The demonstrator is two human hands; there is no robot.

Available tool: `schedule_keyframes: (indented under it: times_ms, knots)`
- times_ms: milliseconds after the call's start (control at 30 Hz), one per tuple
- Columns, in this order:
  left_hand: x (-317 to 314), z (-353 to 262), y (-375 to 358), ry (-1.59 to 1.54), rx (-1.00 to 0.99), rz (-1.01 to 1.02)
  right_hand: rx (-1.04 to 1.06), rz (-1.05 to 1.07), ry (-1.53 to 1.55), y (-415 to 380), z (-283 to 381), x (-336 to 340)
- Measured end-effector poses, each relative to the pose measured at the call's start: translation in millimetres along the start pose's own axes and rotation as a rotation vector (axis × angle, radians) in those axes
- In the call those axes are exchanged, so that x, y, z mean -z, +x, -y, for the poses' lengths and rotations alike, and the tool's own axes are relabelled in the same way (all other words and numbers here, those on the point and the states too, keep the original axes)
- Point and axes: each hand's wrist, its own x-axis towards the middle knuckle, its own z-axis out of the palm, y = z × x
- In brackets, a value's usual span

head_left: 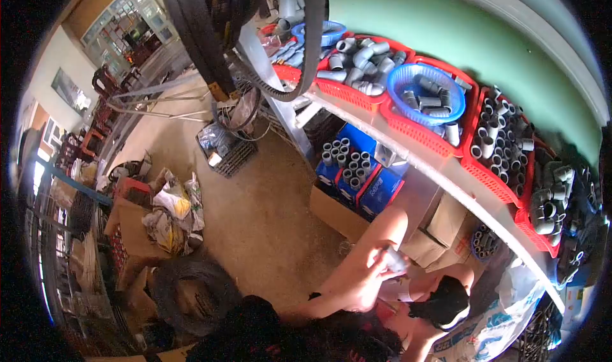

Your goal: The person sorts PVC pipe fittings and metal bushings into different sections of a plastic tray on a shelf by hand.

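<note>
My left hand (377, 269) is closed around a short grey pipe fitting (396, 260), in front of my bare knee (390, 225). The forearm reaches in from the lower left. My right forearm (417, 347) shows at the bottom edge, close to a dark object (446, 303) whose kind I cannot make out. The fingers of the right hand are hidden or lost in glare. Just ahead of the knees stand blue boxes (380, 191) with grey pipe couplings (345, 160) upright on top.
A shelf (440, 174) curves along the right, bearing red baskets (417, 137) and a blue basket (390, 94) of grey fittings. Cardboard (440, 231) lies beneath it. Black coils (191, 295) and bags (175, 202) lie left; dark belts (312, 49) hang overhead. A white sack (494, 324) is at right.
</note>
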Motion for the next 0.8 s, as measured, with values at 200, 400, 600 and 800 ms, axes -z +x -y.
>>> schedule_keyframes:
  times_ms: [200, 400, 600, 800]
  knots:
    - [13, -15, 1, -0.097, 0.382, 0.081, -0.46, -0.213, 0.332, 8, 43, -8]
    - [-30, 0, -32, 0.075, 0.247, 0.441, -0.532, -0.195, 0.518, 12, 77, -25]
    - [-24, 4, -42, 0.598, 0.13, 0.425, -0.739, -0.166, 0.513, 13, 74, -9]
    - [-13, -7, -30, 0.578, 0.236, 0.416, -1.086, -0.221, 0.551, -8, 47, -3]
